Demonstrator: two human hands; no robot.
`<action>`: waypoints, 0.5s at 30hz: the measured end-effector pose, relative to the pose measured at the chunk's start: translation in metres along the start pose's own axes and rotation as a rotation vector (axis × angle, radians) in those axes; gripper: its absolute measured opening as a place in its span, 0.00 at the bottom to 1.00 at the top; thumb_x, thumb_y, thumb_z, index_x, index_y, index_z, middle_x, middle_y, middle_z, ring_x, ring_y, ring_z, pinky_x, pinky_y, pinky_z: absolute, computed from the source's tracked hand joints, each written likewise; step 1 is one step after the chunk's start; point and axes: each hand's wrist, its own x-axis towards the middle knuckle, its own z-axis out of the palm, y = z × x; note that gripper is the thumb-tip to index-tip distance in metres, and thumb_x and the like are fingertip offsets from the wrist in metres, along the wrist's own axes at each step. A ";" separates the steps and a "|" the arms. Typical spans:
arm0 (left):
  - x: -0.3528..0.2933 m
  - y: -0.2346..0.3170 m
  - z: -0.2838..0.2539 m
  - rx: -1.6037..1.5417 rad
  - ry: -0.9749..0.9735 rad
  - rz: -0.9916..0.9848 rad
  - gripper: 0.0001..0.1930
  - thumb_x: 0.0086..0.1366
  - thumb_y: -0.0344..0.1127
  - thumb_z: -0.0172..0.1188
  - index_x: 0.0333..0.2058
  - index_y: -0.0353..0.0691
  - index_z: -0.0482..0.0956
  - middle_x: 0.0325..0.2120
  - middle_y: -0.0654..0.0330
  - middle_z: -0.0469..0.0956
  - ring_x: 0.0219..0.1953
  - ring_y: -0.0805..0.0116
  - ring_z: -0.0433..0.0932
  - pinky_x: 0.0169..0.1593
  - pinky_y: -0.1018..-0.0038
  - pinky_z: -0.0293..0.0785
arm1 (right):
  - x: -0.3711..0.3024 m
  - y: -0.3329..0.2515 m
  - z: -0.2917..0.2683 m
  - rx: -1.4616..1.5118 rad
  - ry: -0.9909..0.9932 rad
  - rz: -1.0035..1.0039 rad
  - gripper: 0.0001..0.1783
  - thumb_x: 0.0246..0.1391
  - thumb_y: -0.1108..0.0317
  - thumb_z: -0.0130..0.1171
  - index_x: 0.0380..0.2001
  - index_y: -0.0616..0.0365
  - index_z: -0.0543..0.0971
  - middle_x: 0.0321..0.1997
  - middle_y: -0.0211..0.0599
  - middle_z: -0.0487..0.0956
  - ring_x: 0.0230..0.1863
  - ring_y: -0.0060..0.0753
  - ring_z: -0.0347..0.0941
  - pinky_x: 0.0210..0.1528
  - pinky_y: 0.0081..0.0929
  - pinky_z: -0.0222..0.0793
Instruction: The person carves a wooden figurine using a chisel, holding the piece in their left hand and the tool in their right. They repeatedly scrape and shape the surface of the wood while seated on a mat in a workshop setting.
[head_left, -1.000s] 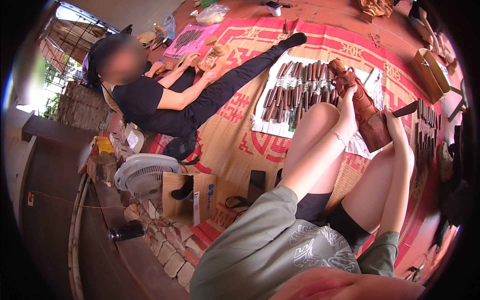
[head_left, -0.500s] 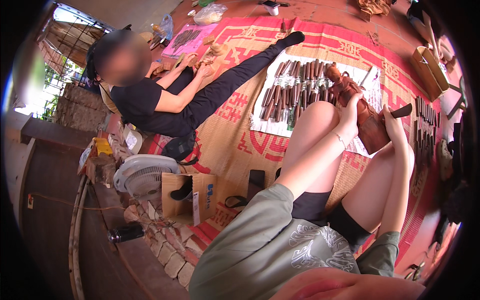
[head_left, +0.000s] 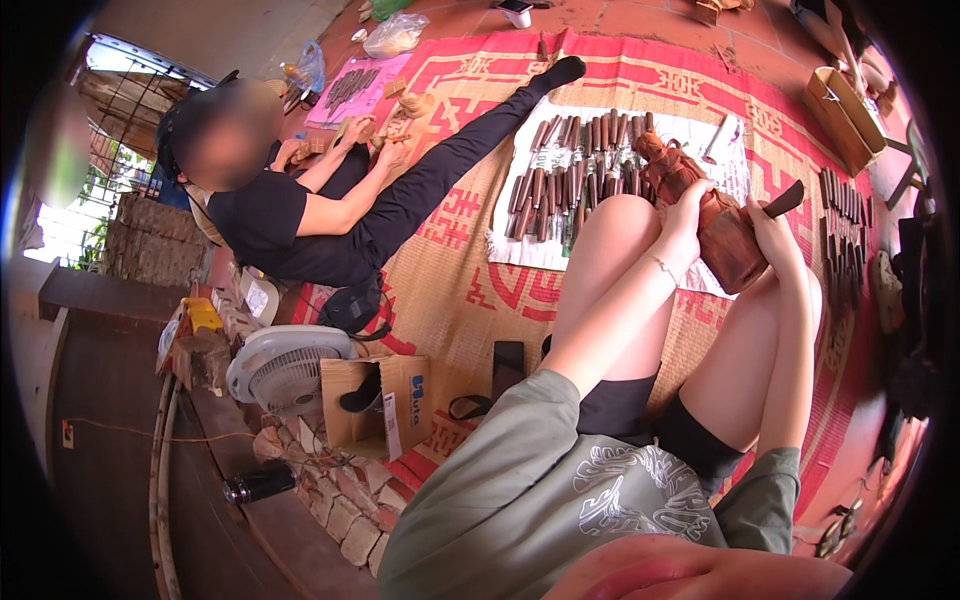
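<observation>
A reddish-brown carved wooden figure rests slanted between my bare knees, its narrower top pointing away from me. My left hand is closed around its middle from the left side. On its right side, my right hand grips a carving tool; the dark handle sticks out past the fingers to the right. The tool's working end is hidden by the hand and the figure. Behind the figure, several wooden-handled chisels lie in rows on a white cloth.
More tools lie along the mat's right side, near a wooden box. At left, another person sits on the patterned mat, holding a pale wood carving. A fan, cardboard box and phone are nearer.
The carved figure has turned slightly in my hands, so its base shows a different side. Both hands keep their hold. The whole view has shifted a little.
</observation>
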 end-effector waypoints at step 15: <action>0.015 -0.010 -0.008 -0.047 -0.011 0.102 0.12 0.57 0.37 0.60 0.38 0.41 0.72 0.32 0.61 0.76 0.34 0.68 0.76 0.41 0.69 0.74 | -0.007 -0.008 -0.012 0.024 0.082 -0.107 0.20 0.60 0.55 0.45 0.40 0.64 0.70 0.30 0.45 0.79 0.33 0.33 0.76 0.38 0.30 0.68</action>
